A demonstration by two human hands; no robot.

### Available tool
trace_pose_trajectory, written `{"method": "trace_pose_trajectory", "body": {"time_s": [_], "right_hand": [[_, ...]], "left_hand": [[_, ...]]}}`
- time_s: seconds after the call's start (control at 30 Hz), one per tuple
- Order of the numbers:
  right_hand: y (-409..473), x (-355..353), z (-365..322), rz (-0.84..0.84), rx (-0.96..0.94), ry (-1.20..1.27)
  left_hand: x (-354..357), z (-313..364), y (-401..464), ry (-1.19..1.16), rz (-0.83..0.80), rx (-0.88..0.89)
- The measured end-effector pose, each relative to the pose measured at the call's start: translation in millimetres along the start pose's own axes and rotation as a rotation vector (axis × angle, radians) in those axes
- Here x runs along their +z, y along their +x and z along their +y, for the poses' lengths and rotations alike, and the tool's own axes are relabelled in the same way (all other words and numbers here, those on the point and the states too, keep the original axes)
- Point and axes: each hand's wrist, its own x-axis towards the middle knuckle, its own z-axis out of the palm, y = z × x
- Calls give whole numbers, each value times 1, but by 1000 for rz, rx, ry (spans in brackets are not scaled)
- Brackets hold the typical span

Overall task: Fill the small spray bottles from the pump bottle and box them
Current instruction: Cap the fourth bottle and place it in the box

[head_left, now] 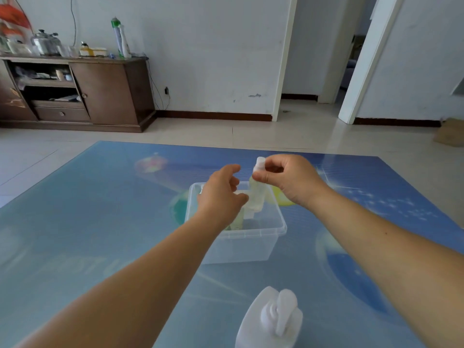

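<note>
My right hand [288, 180] pinches the white cap of a small clear spray bottle [258, 194] holding pale liquid, and the bottle hangs upright over a clear plastic box [251, 237]. My left hand [221, 194] hovers just left of the bottle with its fingers apart and nothing in them. Another small bottle [237, 221] with pale green liquid shows inside the box, partly hidden by my left hand. A white pump bottle [273, 320] stands at the near edge of the blue table.
The blue printed table top [100, 222] spreads around the box. A dark wooden cabinet [82, 94] with pots and bottles stands against the far left wall. A cardboard box [450, 133] lies on the floor at the right.
</note>
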Motion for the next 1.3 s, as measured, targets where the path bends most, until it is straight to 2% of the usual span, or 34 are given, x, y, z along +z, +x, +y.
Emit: {"method": "trace_pose_trajectory", "body": {"time_s": [0.17, 0.33, 0.57, 0.97, 1.3], "right_hand": [[16, 23, 33, -1, 35, -383], [32, 44, 49, -81, 52, -537], [47, 64, 58, -112, 42, -805], [37, 60, 59, -125, 63, -767], [-3, 37, 28, -72, 19, -684]], "left_hand": [[21, -22, 15, 179, -68, -51], [25, -37, 28, 306, -178, -154], [29, -51, 32, 431, -241, -167], [23, -46, 20, 473, -232, -141], [0, -20, -7, 457, -171, -84]]}}
